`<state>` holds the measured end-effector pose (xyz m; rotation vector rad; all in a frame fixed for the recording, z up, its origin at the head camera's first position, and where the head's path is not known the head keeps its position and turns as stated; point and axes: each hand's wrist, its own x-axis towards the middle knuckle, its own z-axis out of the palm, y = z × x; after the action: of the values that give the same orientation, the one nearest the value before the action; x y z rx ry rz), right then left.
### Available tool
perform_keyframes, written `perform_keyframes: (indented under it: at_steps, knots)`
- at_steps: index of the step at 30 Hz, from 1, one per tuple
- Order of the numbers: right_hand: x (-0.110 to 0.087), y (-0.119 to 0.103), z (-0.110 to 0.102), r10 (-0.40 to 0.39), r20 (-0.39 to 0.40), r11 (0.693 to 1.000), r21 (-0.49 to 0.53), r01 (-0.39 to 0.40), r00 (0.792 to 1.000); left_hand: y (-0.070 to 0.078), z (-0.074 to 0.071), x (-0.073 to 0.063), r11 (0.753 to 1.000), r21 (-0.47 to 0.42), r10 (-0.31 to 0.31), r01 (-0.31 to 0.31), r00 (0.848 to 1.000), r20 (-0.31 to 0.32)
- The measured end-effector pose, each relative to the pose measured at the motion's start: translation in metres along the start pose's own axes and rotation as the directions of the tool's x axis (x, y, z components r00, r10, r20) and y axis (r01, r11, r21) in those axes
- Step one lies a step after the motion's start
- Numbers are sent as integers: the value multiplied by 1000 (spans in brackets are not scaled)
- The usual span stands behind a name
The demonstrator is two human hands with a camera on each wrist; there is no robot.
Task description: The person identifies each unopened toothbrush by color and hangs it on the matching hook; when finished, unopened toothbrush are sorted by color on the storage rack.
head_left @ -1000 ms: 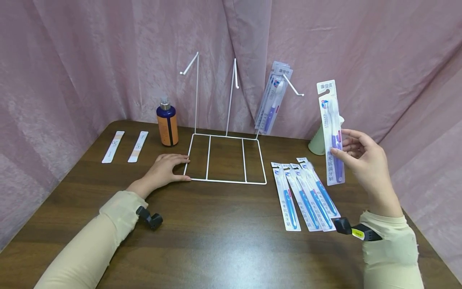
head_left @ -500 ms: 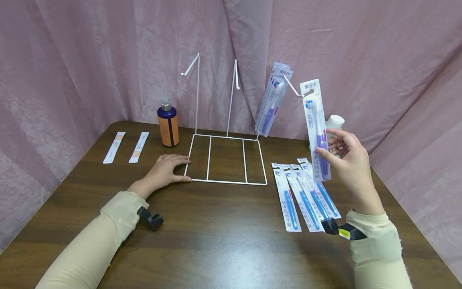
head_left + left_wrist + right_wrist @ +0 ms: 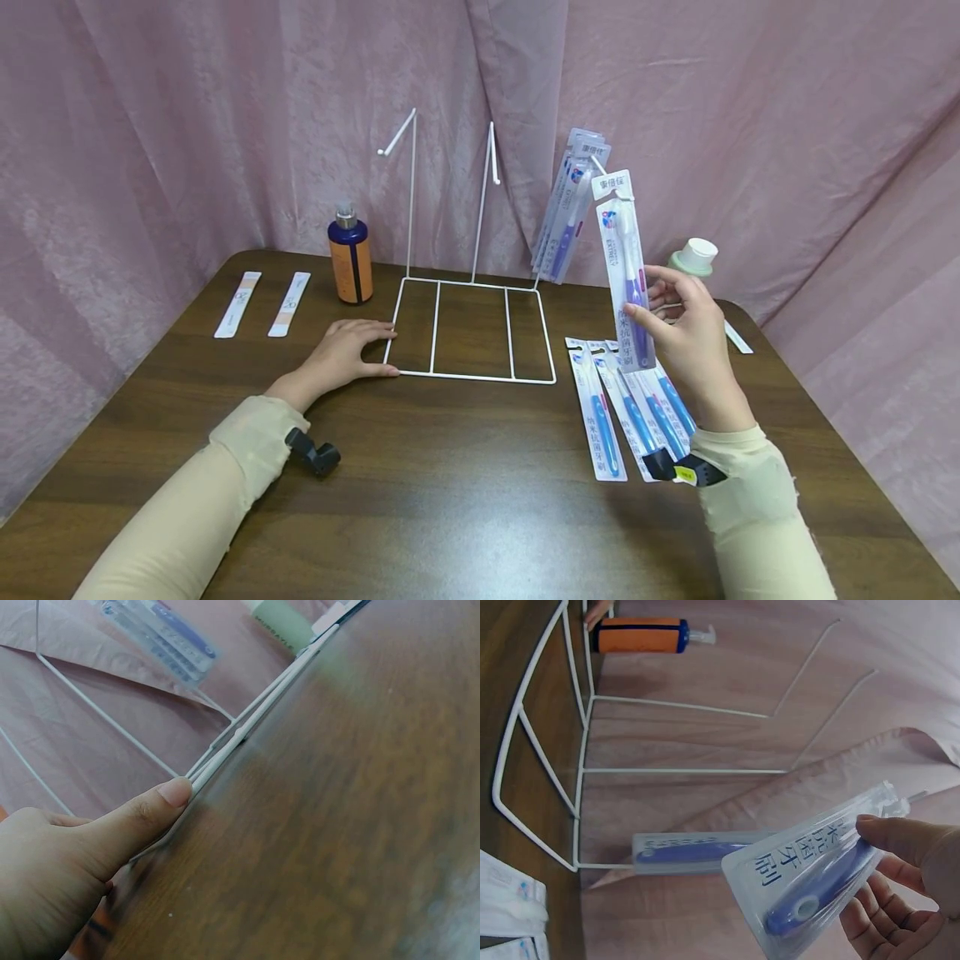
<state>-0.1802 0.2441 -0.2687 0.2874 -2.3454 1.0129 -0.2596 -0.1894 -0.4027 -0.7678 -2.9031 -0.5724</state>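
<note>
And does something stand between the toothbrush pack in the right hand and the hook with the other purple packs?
Nothing visible stands between the held pack and the hook. The hanging packs sit farther back. In the head view the held pack overlaps the hook's outer end; whether it is threaded, I cannot tell.

Rack [image 3: 472,377] in all views (head highest)

The right hand [image 3: 932,851] pinches a purple toothbrush pack [image 3: 821,881]. More purple packs [image 3: 682,853] hang farther off on the white rack [image 3: 682,772]. An orange bottle [image 3: 637,636] stands left.
</note>
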Motion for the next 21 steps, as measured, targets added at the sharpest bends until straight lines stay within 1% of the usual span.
perform_keyframes:
  at_steps: [6, 13, 15, 21]
  knots:
    - [11, 7, 19, 33, -33, 999, 44, -32, 999, 0, 1, 1, 1000, 6, -2, 2, 1000, -1]
    - [32, 14, 48, 88, -71, 986, 149, -76, 994, -2, 3, 0, 1000, 1, -1, 1, 1000, -5]
    - [37, 16, 54, 100, -80, 983, 163, -86, 992, -2, 3, 0, 1000, 2, -1, 1, 1000, -3]
    - [49, 18, 67, 135, -104, 981, 156, -118, 985, -3, 2, 1, 1000, 2, 3, -3, 1000, -4]
